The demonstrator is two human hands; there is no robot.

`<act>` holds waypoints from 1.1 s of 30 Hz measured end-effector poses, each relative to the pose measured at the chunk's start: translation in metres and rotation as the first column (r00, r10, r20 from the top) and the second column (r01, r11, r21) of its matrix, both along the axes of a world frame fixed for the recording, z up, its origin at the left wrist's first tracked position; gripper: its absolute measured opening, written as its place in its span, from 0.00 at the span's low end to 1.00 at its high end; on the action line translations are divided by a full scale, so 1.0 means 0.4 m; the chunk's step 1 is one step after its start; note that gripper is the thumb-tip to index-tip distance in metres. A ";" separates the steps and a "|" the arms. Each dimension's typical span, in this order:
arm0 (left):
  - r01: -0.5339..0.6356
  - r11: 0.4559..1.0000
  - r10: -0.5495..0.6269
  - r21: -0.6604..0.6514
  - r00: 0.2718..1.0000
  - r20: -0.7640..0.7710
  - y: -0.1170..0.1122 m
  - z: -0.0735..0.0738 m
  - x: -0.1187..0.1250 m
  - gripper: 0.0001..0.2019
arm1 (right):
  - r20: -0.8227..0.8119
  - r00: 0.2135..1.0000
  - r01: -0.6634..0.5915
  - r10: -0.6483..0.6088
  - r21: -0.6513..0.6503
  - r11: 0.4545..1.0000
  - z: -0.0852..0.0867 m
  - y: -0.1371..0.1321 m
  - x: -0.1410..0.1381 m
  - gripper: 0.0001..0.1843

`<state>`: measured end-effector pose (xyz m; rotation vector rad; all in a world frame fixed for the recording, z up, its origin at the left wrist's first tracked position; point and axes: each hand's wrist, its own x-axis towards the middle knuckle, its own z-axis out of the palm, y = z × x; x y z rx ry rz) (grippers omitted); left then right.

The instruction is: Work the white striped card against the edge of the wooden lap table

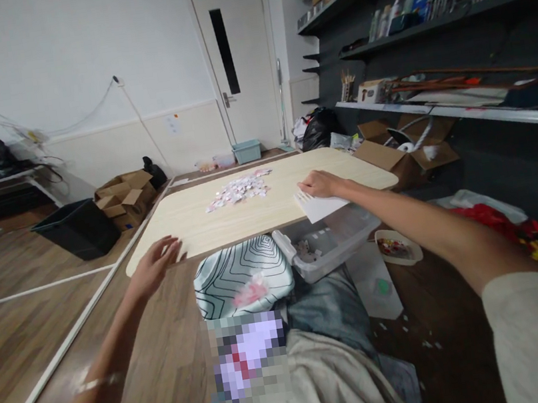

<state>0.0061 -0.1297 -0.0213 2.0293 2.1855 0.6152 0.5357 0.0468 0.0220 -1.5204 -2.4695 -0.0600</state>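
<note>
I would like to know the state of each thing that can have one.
Left hand: fingers loosely bent, holding nothing visible
Right hand: fingers curled at white card, grip unclear
Paper pieces: heaped loosely on table
Clear bin: open, pieces inside
Small dish: uncovered, colourful bits inside
Left cardboard box: flaps open
Right cardboard box: flaps open
Door: closed

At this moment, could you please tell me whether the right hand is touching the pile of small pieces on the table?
Apart: the head view shows bare tabletop between the right hand and the pile.
</note>
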 end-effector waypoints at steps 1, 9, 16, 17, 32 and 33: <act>-0.048 0.994 0.032 0.094 0.985 0.169 -0.088 -0.038 0.005 0.40 | -0.025 1.000 -0.001 0.001 0.003 1.000 -0.002 0.002 0.000 0.34; 0.043 0.932 0.110 -0.360 0.913 0.393 -0.527 -0.364 0.136 0.44 | -0.085 0.996 0.023 -0.023 -0.002 1.000 -0.001 0.003 -0.011 0.34; 0.314 0.869 -0.198 -0.382 0.929 0.313 -0.431 -0.304 0.280 0.47 | -0.092 0.995 0.035 -0.035 0.002 0.999 -0.005 0.001 -0.010 0.34; 0.309 0.862 -0.210 -0.402 0.939 0.272 -0.427 -0.300 0.294 0.49 | -0.094 0.995 0.037 -0.037 0.001 0.999 -0.005 0.001 -0.010 0.34; 0.134 0.819 -0.114 -0.557 0.991 0.071 -0.430 -0.315 0.309 0.54 | -0.058 0.998 0.034 -0.033 0.012 0.999 -0.006 0.006 -0.012 0.32; 0.146 0.820 -0.114 -0.553 0.989 0.093 -0.435 -0.313 0.298 0.54 | -0.052 0.998 0.034 -0.034 0.010 0.999 -0.006 0.005 -0.012 0.32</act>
